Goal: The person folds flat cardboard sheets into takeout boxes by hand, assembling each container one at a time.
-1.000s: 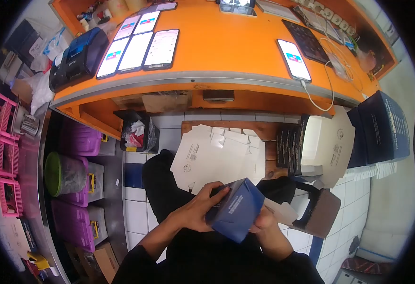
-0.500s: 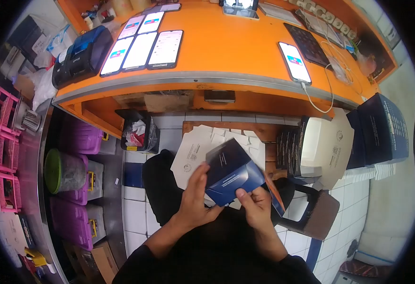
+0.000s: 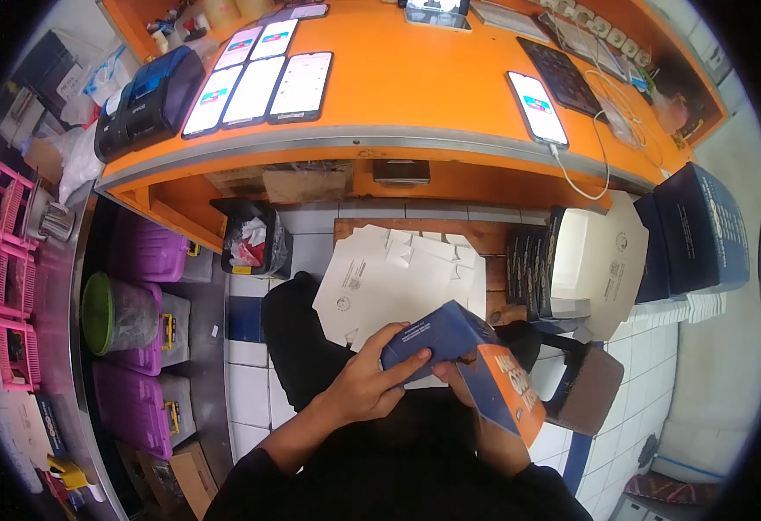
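A dark blue cardboard box (image 3: 432, 339) is held between both hands above my lap, with its orange and blue flap (image 3: 506, 386) sticking out at the lower right. My left hand (image 3: 370, 379) grips the box's left side, its index finger lying across the blue face. Behind the flap, my right hand (image 3: 463, 382) holds the box's lower right part; most of its fingers are hidden. Just beyond the box, flat white cardboard sheets (image 3: 380, 286) lie stacked on a low wooden bench (image 3: 350, 228).
An orange desk (image 3: 415, 95) with several phones and a black printer (image 3: 150, 104) spans the front. Folded dark boxes (image 3: 528, 273), an open white box (image 3: 606, 269) and stacked blue boxes (image 3: 701, 226) stand right. A small bin (image 3: 254, 239) and purple-lidded tubs (image 3: 128, 408) are left.
The box has been turned and tilted between my hands. Its orange printed flap now faces up at the right, and my right hand has moved partly behind it.
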Demonstrator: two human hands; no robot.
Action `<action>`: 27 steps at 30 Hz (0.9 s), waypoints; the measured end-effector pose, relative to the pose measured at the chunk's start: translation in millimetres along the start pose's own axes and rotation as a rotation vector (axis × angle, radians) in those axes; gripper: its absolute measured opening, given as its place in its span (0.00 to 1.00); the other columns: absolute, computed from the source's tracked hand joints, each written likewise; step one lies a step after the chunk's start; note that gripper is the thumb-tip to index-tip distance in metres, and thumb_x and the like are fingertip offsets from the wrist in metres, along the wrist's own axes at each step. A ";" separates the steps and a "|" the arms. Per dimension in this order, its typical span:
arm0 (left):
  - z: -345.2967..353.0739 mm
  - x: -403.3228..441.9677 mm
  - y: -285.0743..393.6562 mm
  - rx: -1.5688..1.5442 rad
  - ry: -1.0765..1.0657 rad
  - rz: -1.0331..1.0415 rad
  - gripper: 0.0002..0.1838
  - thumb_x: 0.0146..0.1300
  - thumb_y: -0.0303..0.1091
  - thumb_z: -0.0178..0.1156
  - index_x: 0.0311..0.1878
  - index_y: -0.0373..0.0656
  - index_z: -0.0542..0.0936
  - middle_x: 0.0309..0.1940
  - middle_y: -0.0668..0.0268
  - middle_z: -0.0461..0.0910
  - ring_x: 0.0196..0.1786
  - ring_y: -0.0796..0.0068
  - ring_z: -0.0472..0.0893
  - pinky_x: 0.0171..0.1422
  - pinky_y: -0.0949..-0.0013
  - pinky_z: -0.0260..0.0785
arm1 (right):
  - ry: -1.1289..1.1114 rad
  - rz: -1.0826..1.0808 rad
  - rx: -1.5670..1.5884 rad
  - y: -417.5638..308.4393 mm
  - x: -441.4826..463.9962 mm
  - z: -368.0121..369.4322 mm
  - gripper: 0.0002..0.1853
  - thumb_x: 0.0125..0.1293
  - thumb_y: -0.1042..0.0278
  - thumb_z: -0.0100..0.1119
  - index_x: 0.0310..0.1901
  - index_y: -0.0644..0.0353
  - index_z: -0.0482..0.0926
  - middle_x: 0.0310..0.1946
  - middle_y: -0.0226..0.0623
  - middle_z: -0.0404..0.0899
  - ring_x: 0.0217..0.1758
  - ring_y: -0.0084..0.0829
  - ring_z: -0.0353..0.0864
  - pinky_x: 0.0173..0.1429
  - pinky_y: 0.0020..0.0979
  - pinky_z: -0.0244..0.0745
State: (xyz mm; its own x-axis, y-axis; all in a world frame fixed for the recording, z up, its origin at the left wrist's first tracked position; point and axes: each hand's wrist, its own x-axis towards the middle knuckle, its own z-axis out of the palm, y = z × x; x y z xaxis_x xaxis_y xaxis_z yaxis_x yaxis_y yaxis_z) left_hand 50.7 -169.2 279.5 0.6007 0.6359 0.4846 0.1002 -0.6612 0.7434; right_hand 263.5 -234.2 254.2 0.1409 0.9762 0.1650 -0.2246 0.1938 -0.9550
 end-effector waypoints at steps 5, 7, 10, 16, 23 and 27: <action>4.3 3.9 7.3 0.058 0.034 -0.022 0.37 0.51 0.20 0.68 0.70 0.50 0.80 0.68 0.37 0.67 0.65 0.36 0.77 0.68 0.48 0.74 | 0.011 0.126 0.099 -6.4 6.8 5.5 0.34 0.62 0.66 0.78 0.67 0.64 0.73 0.56 0.39 0.83 0.59 0.31 0.83 0.65 0.33 0.78; 4.8 9.4 13.8 -0.016 0.062 -0.066 0.30 0.58 0.26 0.69 0.67 0.44 0.81 0.67 0.36 0.69 0.66 0.36 0.76 0.70 0.52 0.72 | 0.010 0.159 0.128 -7.0 9.5 6.6 0.34 0.61 0.69 0.78 0.67 0.64 0.73 0.56 0.39 0.84 0.59 0.31 0.83 0.65 0.34 0.78; 4.7 5.3 4.0 0.058 0.037 -0.045 0.28 0.61 0.31 0.71 0.67 0.44 0.82 0.65 0.36 0.71 0.65 0.37 0.77 0.68 0.52 0.73 | 0.007 0.214 0.129 -5.9 11.8 10.3 0.33 0.60 0.73 0.79 0.66 0.64 0.74 0.54 0.39 0.84 0.59 0.32 0.83 0.65 0.35 0.79; 12.7 8.1 -2.5 0.212 0.140 -0.015 0.31 0.60 0.32 0.73 0.69 0.50 0.81 0.63 0.44 0.75 0.58 0.45 0.81 0.61 0.54 0.76 | 0.044 0.374 0.128 -4.9 8.3 22.4 0.28 0.63 0.80 0.74 0.64 0.64 0.75 0.55 0.39 0.84 0.59 0.32 0.83 0.66 0.36 0.80; 14.2 11.0 1.2 0.257 0.221 -0.027 0.50 0.55 0.42 0.78 0.79 0.42 0.65 0.64 0.43 0.75 0.57 0.44 0.82 0.64 0.51 0.74 | 0.189 0.398 0.339 -5.5 9.6 25.6 0.20 0.69 0.79 0.66 0.62 0.66 0.77 0.52 0.39 0.85 0.55 0.31 0.85 0.63 0.35 0.80; -6.6 11.0 -8.8 -0.082 0.039 -0.034 0.69 0.47 0.48 0.84 0.85 0.41 0.47 0.70 0.40 0.69 0.68 0.40 0.75 0.72 0.47 0.67 | 0.199 0.384 0.455 -18.0 20.2 16.0 0.16 0.70 0.80 0.64 0.58 0.68 0.80 0.48 0.38 0.87 0.48 0.27 0.86 0.56 0.30 0.81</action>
State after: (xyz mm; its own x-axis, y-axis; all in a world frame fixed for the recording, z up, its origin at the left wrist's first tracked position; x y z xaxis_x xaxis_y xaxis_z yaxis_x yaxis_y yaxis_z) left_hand 51.3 -153.8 281.3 0.5664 0.6738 0.4746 0.0544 -0.6051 0.7943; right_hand 254.9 -216.5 278.7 0.1359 0.9560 -0.2601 -0.6763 -0.1023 -0.7295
